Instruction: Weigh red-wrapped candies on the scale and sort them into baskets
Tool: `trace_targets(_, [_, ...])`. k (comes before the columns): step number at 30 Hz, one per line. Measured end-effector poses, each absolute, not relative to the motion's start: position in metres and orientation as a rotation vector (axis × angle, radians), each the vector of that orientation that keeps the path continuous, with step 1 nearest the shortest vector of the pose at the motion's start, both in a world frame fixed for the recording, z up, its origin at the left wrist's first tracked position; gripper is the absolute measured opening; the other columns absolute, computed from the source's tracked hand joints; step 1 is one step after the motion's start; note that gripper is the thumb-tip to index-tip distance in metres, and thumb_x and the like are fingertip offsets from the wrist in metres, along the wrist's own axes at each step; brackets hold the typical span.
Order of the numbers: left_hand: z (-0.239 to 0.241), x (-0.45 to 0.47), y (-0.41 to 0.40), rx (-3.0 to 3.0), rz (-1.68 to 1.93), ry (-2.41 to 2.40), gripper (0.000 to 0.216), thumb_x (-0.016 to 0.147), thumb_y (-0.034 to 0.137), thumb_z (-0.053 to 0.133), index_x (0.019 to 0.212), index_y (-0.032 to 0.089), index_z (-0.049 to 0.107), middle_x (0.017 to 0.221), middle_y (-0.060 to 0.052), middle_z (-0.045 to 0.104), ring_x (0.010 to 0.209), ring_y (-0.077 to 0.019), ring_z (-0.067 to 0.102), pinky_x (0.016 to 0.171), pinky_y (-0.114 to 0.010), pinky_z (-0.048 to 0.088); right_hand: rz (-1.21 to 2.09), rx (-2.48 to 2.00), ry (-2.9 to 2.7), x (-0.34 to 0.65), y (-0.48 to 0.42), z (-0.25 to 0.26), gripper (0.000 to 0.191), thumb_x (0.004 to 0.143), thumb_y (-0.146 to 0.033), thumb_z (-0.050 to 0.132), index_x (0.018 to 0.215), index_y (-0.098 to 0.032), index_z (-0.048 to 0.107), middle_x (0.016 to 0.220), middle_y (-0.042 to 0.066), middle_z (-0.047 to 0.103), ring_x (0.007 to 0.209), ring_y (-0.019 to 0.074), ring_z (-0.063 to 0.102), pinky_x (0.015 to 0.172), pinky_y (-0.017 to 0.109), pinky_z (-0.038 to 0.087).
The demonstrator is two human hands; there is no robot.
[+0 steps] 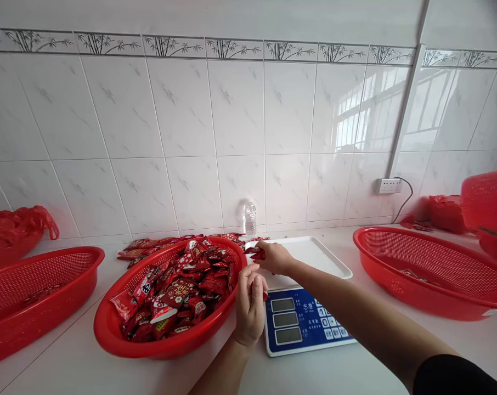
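Note:
My right hand [275, 259] reaches across the back left corner of the scale's white tray [314, 255], its fingers closed on small red snack packets [254, 254]. In front of it my left hand [250, 304] is curled, thumb up, between the basket and the scale. A bit of red wrapper shows past its fingers; most of what it holds is hidden. To the left stands a red oval basket [166, 351] heaped with red snack packets [180, 293]. The digital scale [287, 348] has a blue panel with keys, partly covered by my right forearm.
More red packets [145, 247] lie behind the basket, near a clear plastic bottle [249, 218] by the wall. Other red baskets stand at left [46, 323] and right [429, 302]. A blurred red basket [489, 200] is at the right edge. A socket [388, 186] is on the wall.

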State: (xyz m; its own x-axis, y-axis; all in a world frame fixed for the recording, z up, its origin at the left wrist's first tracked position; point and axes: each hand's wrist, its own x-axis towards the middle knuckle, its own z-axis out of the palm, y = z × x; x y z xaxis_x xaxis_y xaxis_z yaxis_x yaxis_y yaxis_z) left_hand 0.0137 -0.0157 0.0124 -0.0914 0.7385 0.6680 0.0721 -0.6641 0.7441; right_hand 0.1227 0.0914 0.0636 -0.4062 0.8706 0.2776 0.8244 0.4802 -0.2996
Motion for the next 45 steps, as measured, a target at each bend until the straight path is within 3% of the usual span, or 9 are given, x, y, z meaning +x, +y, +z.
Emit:
trace_targets(11, [0.007, 0.013, -0.013, 1.684, 1.764, 0.878, 0.027, 0.099, 0.043, 0.034, 0.115, 0.022, 0.042, 0.073, 0.002, 0.051, 0.065, -0.0127, 0.049, 0.064, -0.026, 0.043, 0.226, -1.520, -2.239, 0.150, 0.097, 0.058, 0.033, 0.087, -0.044, 0.060, 0.110, -0.020, 0.058, 0.083, 0.000, 0.065, 0.061, 0.0109, 0.058, 0.057, 0.024, 0.046])
trace_targets(15, [0.007, 0.013, -0.014, 1.703, 1.765, 0.880, 0.027, 0.099, 0.042, 0.034, 0.115, 0.022, 0.043, 0.073, 0.003, 0.051, 0.065, -0.0124, 0.049, 0.064, -0.025, 0.043, 0.138, -1.511, -2.267, 0.148, 0.090, 0.049, 0.039, 0.079, -0.050, 0.066, 0.106, -0.022, 0.060, 0.085, 0.002, 0.066, 0.073, 0.0164, 0.061, 0.064, 0.028, 0.046])
trace_targets(21, [0.011, 0.014, -0.016, 1.741, 1.768, 0.899, 0.028, 0.099, 0.042, 0.034, 0.114, 0.021, 0.044, 0.072, 0.002, 0.051, 0.065, -0.0125, 0.050, 0.063, -0.025, 0.042, 0.072, -1.527, -2.287, 0.147, 0.090, 0.047, 0.037, 0.090, -0.045, 0.057, 0.113, -0.016, 0.057, 0.097, 0.004, 0.062, 0.085, 0.0172, 0.061, 0.078, 0.037, 0.049])
trace_targets(30, [0.009, 0.013, -0.014, 1.741, 1.758, 0.880, 0.025, 0.100, 0.040, 0.034, 0.114, 0.022, 0.044, 0.071, 0.003, 0.050, 0.064, -0.0122, 0.049, 0.066, -0.026, 0.043, 0.182, -1.459, -2.358, 0.125, 0.096, 0.066, 0.033, 0.093, -0.039, 0.055, 0.116, -0.016, 0.055, 0.099, 0.004, 0.062, 0.078, 0.0138, 0.061, 0.070, 0.031, 0.053])
trace_targets(45, [0.008, 0.013, -0.013, 1.756, 1.742, 0.878, 0.025, 0.099, 0.039, 0.035, 0.114, 0.022, 0.044, 0.071, 0.002, 0.051, 0.065, -0.0133, 0.050, 0.064, -0.026, 0.043, 0.181, -1.359, -2.553, 0.121, 0.092, 0.064, 0.032, 0.092, -0.038, 0.057, 0.116, -0.016, 0.057, 0.105, 0.005, 0.062, 0.088, 0.0168, 0.062, 0.078, 0.037, 0.053])
